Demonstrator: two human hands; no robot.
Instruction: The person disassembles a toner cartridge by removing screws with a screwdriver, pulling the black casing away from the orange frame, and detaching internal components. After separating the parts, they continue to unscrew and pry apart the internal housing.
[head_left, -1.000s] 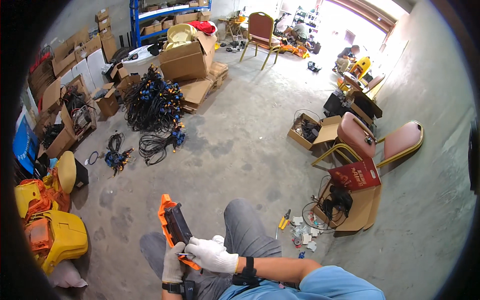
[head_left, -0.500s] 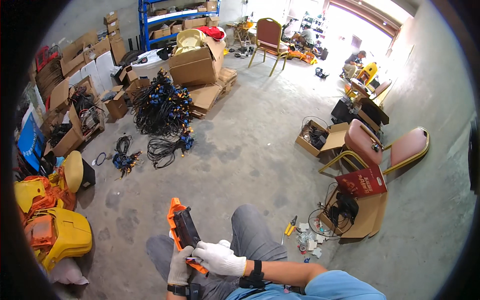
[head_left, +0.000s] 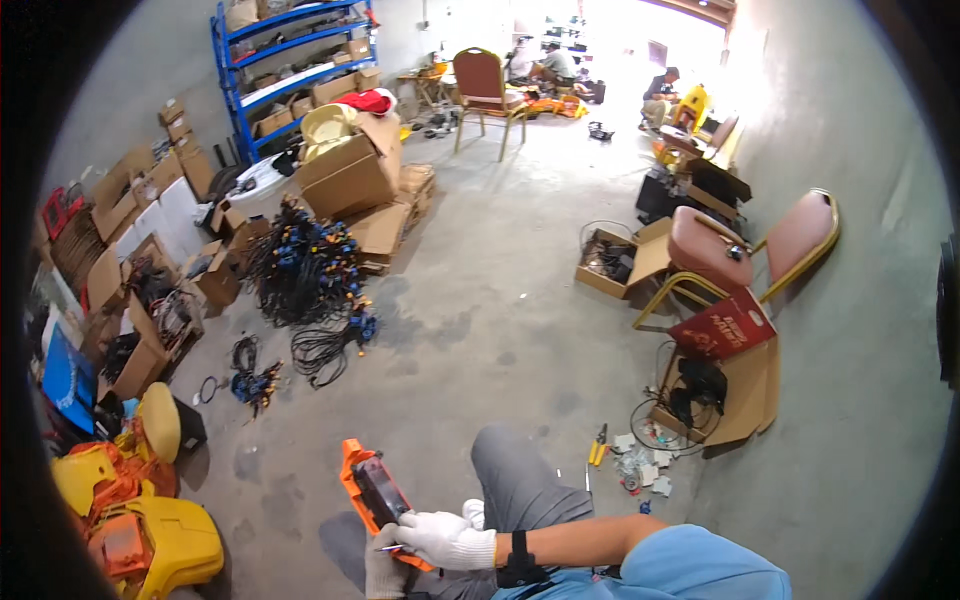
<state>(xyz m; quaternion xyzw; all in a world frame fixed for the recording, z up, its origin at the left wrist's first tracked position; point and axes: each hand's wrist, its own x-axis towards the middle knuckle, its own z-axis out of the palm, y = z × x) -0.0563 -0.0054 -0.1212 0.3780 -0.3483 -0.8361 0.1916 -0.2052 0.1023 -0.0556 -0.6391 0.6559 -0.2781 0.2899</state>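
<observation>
In my lap I hold an orange and black plastic housing (head_left: 378, 494), long and tilted, its dark face up. My left hand (head_left: 384, 567), in a white work glove, grips its near end from below and the left side. My right hand (head_left: 445, 540), also gloved, lies over that same near end with its fingers closed. A thin shiny rod (head_left: 391, 548) pokes out left of the right fingers; its other end is hidden in the glove, so its kind does not show. Beside the right glove is a small white thing (head_left: 475, 512).
Yellow-handled pliers (head_left: 598, 446) and small white pieces (head_left: 650, 470) lie right of my knee. Further right stand an open cardboard box (head_left: 740, 400) and a pink chair (head_left: 800, 240). Yellow shells (head_left: 175, 545) sit at left; cable bundles (head_left: 305, 265) lie ahead. People (head_left: 657, 98) crouch far off.
My view has tilted upward and turned slightly, so the room sits lower in the picture. Both hands stay at the near end of the orange housing.
</observation>
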